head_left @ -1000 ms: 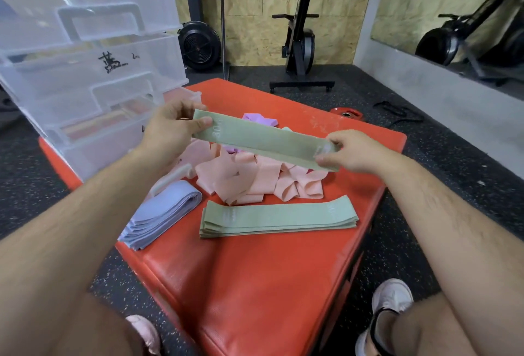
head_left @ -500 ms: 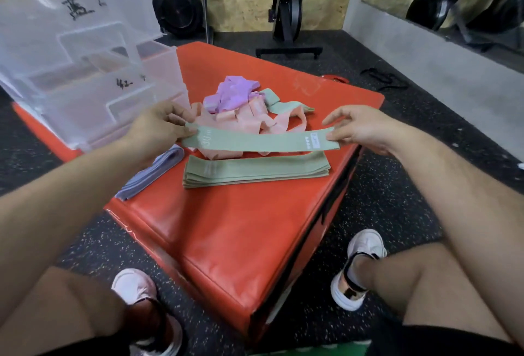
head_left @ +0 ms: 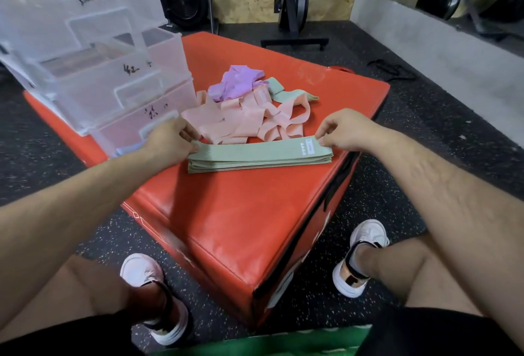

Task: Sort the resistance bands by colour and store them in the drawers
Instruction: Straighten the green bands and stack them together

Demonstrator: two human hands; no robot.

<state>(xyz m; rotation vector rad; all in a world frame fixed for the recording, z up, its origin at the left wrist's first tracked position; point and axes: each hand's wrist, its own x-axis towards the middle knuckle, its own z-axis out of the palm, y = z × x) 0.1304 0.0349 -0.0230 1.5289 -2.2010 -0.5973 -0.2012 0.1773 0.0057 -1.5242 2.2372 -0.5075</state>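
Note:
A flat green resistance band (head_left: 255, 148) lies on top of the stack of green bands (head_left: 259, 161) on the red padded box (head_left: 241, 214). My left hand (head_left: 167, 143) pinches its left end and my right hand (head_left: 344, 129) pinches its right end, near the white label. Behind it lies a loose heap of pink bands (head_left: 243, 123), with purple bands (head_left: 238, 82) and one more green band (head_left: 286, 95) at the back. The clear plastic drawer unit (head_left: 93, 52) stands at the left, its drawers marked with handwritten labels. A blue-grey band stack (head_left: 127, 149) shows just behind my left wrist.
The box's near corner drops to black speckled floor, where my two feet in white shoes (head_left: 365, 256) rest. Gym machines (head_left: 292, 1) stand by the plywood wall at the back. A grey low wall (head_left: 442, 52) runs along the right.
Both hands have lowered the green band from mid-air onto the stack of green bands. The view has tilted down and closer.

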